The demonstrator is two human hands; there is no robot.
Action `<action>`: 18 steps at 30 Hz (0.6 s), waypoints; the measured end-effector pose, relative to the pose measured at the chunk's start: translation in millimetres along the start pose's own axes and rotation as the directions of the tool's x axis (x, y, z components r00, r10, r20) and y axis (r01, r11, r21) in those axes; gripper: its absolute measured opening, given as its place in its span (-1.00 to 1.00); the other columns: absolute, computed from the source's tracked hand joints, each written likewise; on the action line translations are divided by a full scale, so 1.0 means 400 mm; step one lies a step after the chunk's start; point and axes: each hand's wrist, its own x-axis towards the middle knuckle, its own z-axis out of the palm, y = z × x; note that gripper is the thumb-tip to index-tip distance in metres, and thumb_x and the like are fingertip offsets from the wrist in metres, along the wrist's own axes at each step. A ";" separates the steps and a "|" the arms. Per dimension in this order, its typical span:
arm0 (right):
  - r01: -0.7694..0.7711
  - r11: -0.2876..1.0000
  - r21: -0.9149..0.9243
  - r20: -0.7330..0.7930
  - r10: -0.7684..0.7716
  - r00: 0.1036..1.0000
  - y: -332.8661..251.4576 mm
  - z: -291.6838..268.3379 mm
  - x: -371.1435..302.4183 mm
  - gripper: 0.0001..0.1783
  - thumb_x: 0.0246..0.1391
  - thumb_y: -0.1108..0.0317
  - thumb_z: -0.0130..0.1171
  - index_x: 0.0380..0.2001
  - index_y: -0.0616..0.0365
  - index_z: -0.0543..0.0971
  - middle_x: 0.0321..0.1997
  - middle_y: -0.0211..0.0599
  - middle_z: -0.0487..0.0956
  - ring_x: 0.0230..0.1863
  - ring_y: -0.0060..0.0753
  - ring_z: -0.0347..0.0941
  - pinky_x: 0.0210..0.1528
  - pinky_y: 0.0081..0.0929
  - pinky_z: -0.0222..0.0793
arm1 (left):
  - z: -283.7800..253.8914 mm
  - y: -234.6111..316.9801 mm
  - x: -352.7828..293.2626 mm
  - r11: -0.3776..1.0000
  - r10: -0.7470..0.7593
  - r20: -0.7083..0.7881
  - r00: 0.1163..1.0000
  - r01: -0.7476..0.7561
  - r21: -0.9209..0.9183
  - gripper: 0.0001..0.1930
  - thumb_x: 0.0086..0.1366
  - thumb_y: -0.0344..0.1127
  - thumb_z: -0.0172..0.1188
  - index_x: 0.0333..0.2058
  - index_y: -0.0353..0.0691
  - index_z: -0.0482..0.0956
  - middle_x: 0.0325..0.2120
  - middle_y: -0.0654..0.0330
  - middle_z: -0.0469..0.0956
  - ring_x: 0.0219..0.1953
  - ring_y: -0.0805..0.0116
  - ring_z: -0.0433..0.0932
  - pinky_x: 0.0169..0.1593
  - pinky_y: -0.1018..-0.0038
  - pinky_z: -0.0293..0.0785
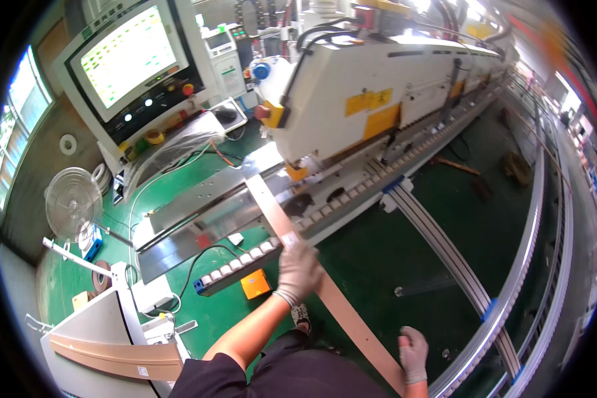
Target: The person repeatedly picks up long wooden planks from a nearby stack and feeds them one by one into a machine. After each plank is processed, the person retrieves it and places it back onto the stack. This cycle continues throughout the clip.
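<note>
A long, narrow tan board (351, 315) runs slantwise from the edge of the machine down toward my body at the lower right. My left hand (298, 270), in a light work glove, is closed around the board partway along it. A small white label (290, 238) sits on the board just beyond those fingers. The far end of the board is by the machine's metal infeed table (199, 229). My right hand (413, 355), also gloved, is beside the near part of the board, apart from it. Its fingers are curled in, and I see nothing in them.
A large white machine (351, 89) with a roller track (331, 212) along its front stretches away right. A control screen (129, 56) stands at the upper left, a fan (73, 202) below it. More tan boards (116, 358) lie at the lower left. Metal rails (444, 255) extend to the right.
</note>
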 end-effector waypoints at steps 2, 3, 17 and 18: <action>0.095 0.994 0.047 0.276 -0.105 0.956 -0.111 0.119 0.094 -0.58 0.17 0.21 0.31 0.02 0.22 0.70 0.07 0.01 0.72 0.12 0.10 0.64 0.19 -0.10 0.55 | 0.012 -0.193 0.033 0.936 -0.342 -0.097 0.935 0.348 0.052 -0.39 0.17 0.06 0.33 0.08 -0.24 0.57 0.10 -0.07 0.55 0.17 -0.14 0.49 0.27 0.02 0.40; 0.135 0.991 0.024 0.343 -0.135 0.930 -0.162 0.167 0.127 -0.55 0.20 0.14 0.27 0.04 0.22 0.70 0.08 0.04 0.72 0.13 0.11 0.64 0.19 -0.10 0.55 | 0.015 -0.257 0.041 0.856 -0.517 -0.091 0.851 0.512 -0.068 -0.35 0.20 0.12 0.31 0.12 -0.23 0.55 0.11 -0.11 0.54 0.20 -0.15 0.49 0.28 0.04 0.41; -0.187 0.922 -0.339 0.618 0.369 0.694 -0.219 0.342 0.252 -0.39 0.36 -0.17 0.05 -0.15 0.24 0.72 -0.12 0.20 0.71 0.01 0.28 0.65 0.03 0.00 0.55 | 0.145 -0.508 0.159 0.910 -0.322 -0.053 0.945 0.294 -0.293 -0.83 0.47 -0.31 0.06 -0.24 -0.25 0.59 -0.36 -0.16 0.60 -0.29 -0.17 0.63 -0.17 0.01 0.57; -0.060 0.932 -0.356 0.635 0.289 0.717 -0.209 0.346 0.258 -0.37 0.37 -0.19 0.02 -0.15 0.23 0.73 -0.12 0.21 0.71 0.00 0.30 0.65 0.03 0.04 0.54 | 0.153 -0.506 0.161 0.804 -0.490 -0.011 0.872 0.447 -0.392 -0.74 0.55 -0.26 0.01 -0.25 -0.27 0.62 -0.40 -0.15 0.62 -0.30 -0.17 0.64 -0.18 0.00 0.55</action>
